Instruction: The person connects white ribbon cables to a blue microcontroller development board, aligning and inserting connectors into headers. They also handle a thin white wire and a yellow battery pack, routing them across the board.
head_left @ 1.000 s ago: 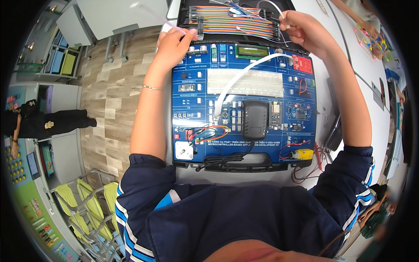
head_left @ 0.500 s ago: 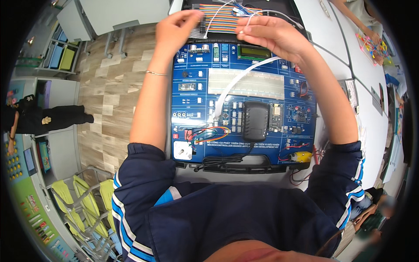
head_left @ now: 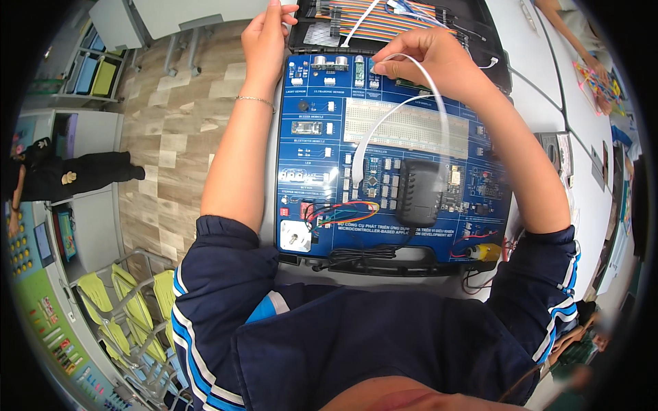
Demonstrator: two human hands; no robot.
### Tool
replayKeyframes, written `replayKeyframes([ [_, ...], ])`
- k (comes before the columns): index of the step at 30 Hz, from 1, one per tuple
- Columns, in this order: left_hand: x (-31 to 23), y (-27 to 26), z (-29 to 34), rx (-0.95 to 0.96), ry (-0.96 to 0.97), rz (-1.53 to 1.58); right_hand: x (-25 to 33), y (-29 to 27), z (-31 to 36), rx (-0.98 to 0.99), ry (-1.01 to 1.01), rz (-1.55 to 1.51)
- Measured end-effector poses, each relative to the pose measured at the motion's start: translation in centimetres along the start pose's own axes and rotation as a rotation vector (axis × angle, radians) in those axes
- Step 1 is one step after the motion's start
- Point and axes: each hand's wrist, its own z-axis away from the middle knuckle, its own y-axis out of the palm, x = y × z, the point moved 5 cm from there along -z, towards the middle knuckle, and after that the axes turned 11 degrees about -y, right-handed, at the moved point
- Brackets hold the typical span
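A blue electronics training board (head_left: pixel 322 236) in a black case lies in front of me. My right hand (head_left: pixel 428 65) is over its upper edge, thumb and fingertips pinched on one end of a thin white cable (head_left: pixel 439 96). That end is close to the small sensor modules; whether it touches a socket is hidden by my fingers. The cable loops up and hangs down across the board. My left hand (head_left: pixel 266 38) is beside the case's far left corner, fingers apart and holding nothing visible. A second, flat white cable (head_left: pixel 377 130) runs from the controller sockets toward the display, partly under my right hand.
Rainbow ribbon wires (head_left: pixel 377 29) and white leads lie in the opened lid. A black power adapter (head_left: pixel 419 192) rests on the board, near a white breadboard (head_left: pixel 404 127). Yellow-green chairs (head_left: pixel 130 301) stand at left. Another person's arm (head_left: pixel 565 31) reaches over the far-right table.
My right hand has come down and left from the ribbon wires to the sensor row with the white cable. My left hand has moved up and away from the ribbon. The view has shifted slightly.
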Motion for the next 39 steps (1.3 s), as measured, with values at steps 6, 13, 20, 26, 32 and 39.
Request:
replayKeyframes([
  [6, 0.1, 0.4, -0.3, 0.04, 0.045, -0.013, -0.1, 0.3, 0.3, 0.022, -0.057, 0.082],
  [13, 1.6, -0.2, -1.7, 0.032, 0.036, 0.077, 0.7, 0.3, 0.3, 0.058, -0.047, 0.063],
  [20, 1.1, 0.1, -1.3, 0.005, 0.028, 0.027, 1.9, 0.7, -0.1, 0.061, -0.138, 0.266],
  [26, 1.3, 0.1, -1.4, 0.007, 0.008, 0.027, 2.3, 1.1, -0.3, 0.077, -0.188, 0.336],
  [32, 1.6, 0.2, -1.5, 0.024, -0.014, 0.062, 3.0, 1.3, -1.0, 0.155, -0.127, 0.498],
  [39, 1.8, 0.3, -1.9, 0.025, 0.023, 0.052, 2.5, 1.1, -0.5, 0.079, -0.088, 0.569],
])
